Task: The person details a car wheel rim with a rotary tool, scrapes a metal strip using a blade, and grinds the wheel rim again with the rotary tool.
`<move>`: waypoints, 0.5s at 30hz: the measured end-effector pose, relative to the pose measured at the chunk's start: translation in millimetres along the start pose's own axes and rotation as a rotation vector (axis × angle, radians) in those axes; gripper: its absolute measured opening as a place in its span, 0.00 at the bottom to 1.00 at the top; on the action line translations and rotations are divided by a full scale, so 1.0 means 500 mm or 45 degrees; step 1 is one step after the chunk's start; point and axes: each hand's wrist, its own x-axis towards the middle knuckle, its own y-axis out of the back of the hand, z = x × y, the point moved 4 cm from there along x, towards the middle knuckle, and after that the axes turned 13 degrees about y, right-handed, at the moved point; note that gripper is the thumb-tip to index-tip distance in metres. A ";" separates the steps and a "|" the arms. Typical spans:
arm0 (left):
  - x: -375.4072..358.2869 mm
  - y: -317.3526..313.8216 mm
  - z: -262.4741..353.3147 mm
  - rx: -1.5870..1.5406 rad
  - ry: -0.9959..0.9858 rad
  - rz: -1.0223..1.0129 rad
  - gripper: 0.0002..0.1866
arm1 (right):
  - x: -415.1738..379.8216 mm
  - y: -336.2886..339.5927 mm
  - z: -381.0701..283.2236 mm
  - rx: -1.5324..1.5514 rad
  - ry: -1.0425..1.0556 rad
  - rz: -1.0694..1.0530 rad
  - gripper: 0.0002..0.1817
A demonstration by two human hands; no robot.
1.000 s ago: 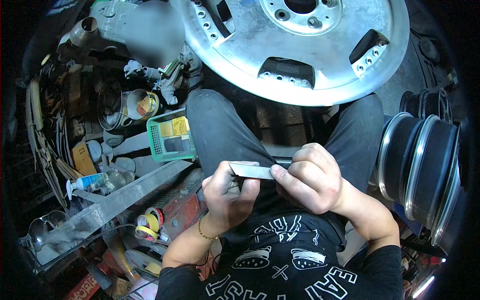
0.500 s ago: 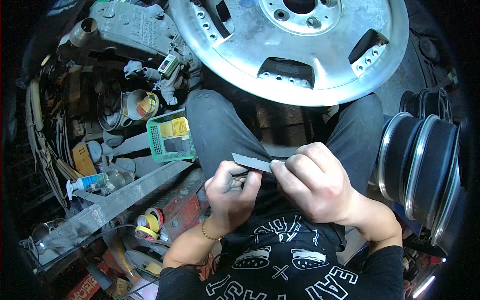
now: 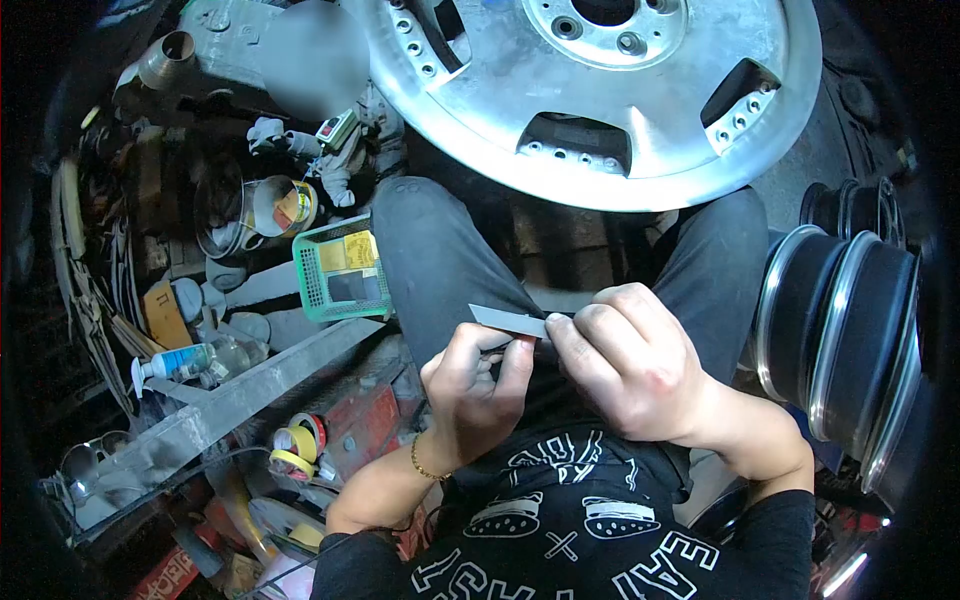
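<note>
The left hand (image 3: pixel 478 385) is closed around the lower edge of a thin grey strip (image 3: pixel 508 320), thumb and curled fingers pinching it from beneath, a gold bracelet (image 3: pixel 430 468) at its wrist. The right hand (image 3: pixel 628 358) is closed too, its fingertips pressed on the strip's right end, just beside the left thumb. The strip sits between the two hands, above the person's lap, with its free end poking out to the left of the left hand.

Compared with a second ago, the strip has tilted: then it lay nearly level, now its free end is raised and its right end runs down under the right fingers. Both hands have drifted slightly right and the left has slid closer under the strip. That looks like the hands working the strip, folding or creasing it, rather than just holding it.

Beyond the hands lies a wheel (image 3: pixel 600 100); left of the left hand stands a green basket (image 3: pixel 342 272), with tape rolls (image 3: pixel 298 445) nearer.
</note>
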 end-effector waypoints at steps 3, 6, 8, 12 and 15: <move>-0.004 0.000 0.003 0.131 -0.076 0.036 0.05 | 0.015 -0.006 -0.001 0.006 -0.058 0.023 0.19; -0.005 0.000 -0.008 0.095 0.017 0.045 0.05 | 0.016 -0.017 0.001 0.032 -0.055 0.013 0.19; -0.005 0.002 -0.010 0.025 0.041 0.051 0.05 | 0.010 -0.017 0.004 0.029 -0.050 0.006 0.19; -0.004 -0.003 -0.015 -0.102 0.003 0.039 0.05 | -0.012 -0.002 0.006 -0.002 0.009 -0.042 0.19; -0.001 0.002 -0.013 0.058 -0.098 0.058 0.05 | -0.007 -0.005 0.003 -0.015 -0.003 -0.022 0.19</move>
